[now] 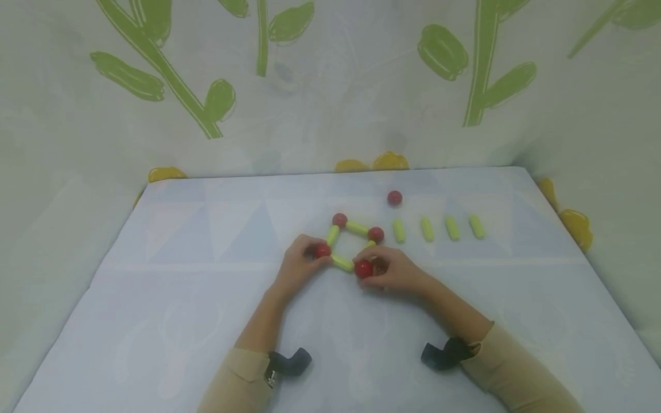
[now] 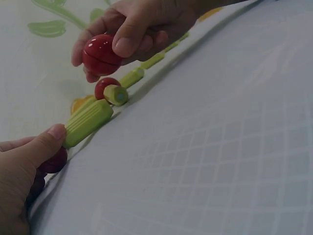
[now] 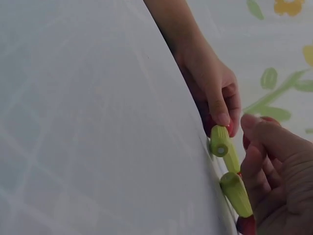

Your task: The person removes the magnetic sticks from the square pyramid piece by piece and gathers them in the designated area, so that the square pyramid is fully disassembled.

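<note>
My left hand [image 1: 299, 265] pinches a red ball [image 1: 322, 250] at the left corner of a four-sided outline of yellow-green rods and red balls. From that ball, one rod [image 1: 333, 236] runs to the far ball [image 1: 339, 220] and another rod [image 1: 342, 263] runs toward the near corner. My right hand [image 1: 400, 271] holds another red ball [image 2: 101, 55] between thumb and fingers, raised off the table in the left wrist view. Near it, two rods have free ends; one rod end [image 3: 221, 150] shows a pale disc. A further ball [image 1: 376, 234] forms the right corner.
To the right, several loose yellow-green rods [image 1: 426, 229] lie in a row. A loose red ball [image 1: 395, 198] sits behind them. The pale patterned table [image 1: 206, 298] meets a wall [image 1: 330, 126] with green leaf prints at the back.
</note>
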Demonstrator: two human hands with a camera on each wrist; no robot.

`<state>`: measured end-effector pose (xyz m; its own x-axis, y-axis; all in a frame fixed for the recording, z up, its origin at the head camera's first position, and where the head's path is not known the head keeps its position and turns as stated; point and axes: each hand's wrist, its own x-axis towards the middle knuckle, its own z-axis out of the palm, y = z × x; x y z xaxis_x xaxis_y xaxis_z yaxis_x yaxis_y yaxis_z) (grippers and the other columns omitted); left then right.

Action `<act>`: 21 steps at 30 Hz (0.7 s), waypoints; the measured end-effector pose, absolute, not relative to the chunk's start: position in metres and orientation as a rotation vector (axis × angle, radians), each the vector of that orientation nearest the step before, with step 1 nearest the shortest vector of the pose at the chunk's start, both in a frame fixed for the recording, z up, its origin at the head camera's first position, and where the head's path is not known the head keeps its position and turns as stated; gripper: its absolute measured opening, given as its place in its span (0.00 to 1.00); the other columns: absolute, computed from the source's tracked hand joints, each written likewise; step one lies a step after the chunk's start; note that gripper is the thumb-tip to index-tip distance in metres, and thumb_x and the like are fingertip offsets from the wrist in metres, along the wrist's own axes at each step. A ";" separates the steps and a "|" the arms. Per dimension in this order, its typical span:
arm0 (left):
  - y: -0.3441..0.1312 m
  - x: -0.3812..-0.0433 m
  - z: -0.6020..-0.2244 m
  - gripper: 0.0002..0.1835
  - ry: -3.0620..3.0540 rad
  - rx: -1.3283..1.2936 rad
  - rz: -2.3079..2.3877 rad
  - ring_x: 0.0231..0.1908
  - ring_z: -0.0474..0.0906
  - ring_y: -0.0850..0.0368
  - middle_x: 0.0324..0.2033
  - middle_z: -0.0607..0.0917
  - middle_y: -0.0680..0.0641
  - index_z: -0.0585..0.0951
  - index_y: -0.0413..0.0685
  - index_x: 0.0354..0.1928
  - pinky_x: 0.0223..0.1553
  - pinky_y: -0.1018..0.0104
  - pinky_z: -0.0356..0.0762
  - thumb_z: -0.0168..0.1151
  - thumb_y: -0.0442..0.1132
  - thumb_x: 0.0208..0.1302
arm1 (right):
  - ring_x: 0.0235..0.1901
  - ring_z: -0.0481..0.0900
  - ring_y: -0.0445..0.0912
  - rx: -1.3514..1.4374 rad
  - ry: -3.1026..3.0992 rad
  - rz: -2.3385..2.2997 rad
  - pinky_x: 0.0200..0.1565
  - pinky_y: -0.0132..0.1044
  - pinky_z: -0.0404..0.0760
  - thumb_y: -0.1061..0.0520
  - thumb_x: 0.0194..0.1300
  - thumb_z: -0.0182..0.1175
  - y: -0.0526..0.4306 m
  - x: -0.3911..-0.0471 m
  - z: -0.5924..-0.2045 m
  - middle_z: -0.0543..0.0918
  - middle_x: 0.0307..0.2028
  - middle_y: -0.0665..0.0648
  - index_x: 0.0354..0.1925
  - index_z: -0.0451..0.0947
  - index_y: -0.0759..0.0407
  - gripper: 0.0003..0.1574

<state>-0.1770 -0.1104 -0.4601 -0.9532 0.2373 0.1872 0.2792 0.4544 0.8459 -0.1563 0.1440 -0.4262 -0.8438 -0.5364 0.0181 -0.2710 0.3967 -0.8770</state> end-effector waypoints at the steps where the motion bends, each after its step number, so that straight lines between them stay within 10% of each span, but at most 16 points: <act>1: -0.110 -0.177 -0.460 0.19 -2.644 -0.472 -1.543 0.44 0.74 0.62 0.40 0.77 0.56 0.78 0.55 0.46 0.48 0.65 0.76 0.71 0.46 0.52 | 0.34 0.75 0.45 -0.686 2.404 -1.423 0.35 0.32 0.79 0.54 0.55 0.69 0.144 -0.157 -0.425 0.80 0.41 0.49 0.53 0.75 0.51 0.27; 10: -0.109 -0.177 -0.459 0.19 -2.638 -0.493 -1.521 0.43 0.74 0.62 0.40 0.77 0.56 0.78 0.54 0.46 0.47 0.64 0.76 0.71 0.45 0.52 | 0.48 0.77 0.44 -0.696 2.485 -1.578 0.51 0.33 0.78 0.57 0.57 0.67 0.157 -0.168 -0.416 0.78 0.49 0.52 0.54 0.75 0.56 0.25; 21: -0.108 -0.177 -0.458 0.19 -2.659 -0.478 -1.517 0.44 0.73 0.61 0.40 0.77 0.55 0.78 0.53 0.46 0.48 0.64 0.75 0.71 0.46 0.52 | 0.42 0.79 0.42 -0.538 2.746 -1.630 0.46 0.23 0.75 0.57 0.59 0.66 0.194 -0.196 -0.408 0.80 0.46 0.56 0.52 0.75 0.59 0.23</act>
<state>-0.1771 -0.1084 -0.4580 -0.9515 0.2435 0.1880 0.2857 0.4734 0.8332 -0.1963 0.1941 -0.4079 -0.9403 -0.2324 0.2487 -0.3297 0.4394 -0.8356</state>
